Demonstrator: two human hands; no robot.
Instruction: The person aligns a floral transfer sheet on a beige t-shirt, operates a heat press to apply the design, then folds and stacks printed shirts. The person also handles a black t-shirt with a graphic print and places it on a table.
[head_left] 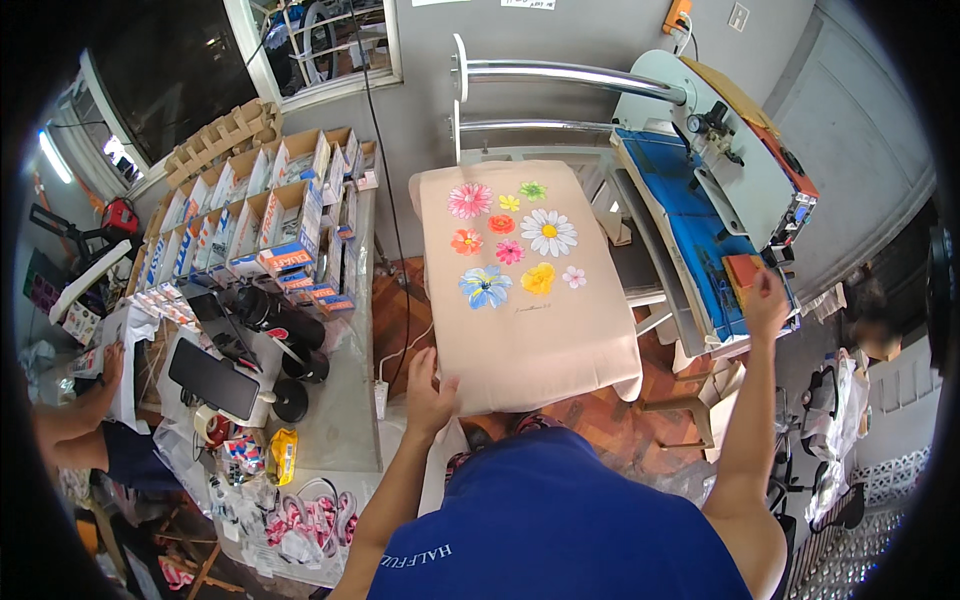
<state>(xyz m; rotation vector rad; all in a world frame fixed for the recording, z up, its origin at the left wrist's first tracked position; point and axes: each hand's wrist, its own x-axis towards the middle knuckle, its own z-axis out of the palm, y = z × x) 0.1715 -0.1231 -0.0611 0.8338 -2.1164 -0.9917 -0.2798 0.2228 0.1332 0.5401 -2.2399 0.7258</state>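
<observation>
A beige cloth (520,350), likely a garment, lies spread over a raised flat board in front of me. Colourful printed flowers (510,240) cover its upper half, with a small dark line of script below. At the cloth's near left edge is my left hand (430,395), open, fingers apart and nothing held. My right hand (766,302) reaches over the blue bed of a machine on the right. Its fingers are closed at the edge of a small orange-red pad (741,272); whether the pad is lifted or rests on the bed is hard to tell.
The machine (650,75) has thick chrome rails and a blue surface (680,200). Left, a table (350,430) holds several boxes (295,220), a phone (213,378) on a stand and tape. Another person's arm (85,405) works there. A black cable (385,160) hangs behind.
</observation>
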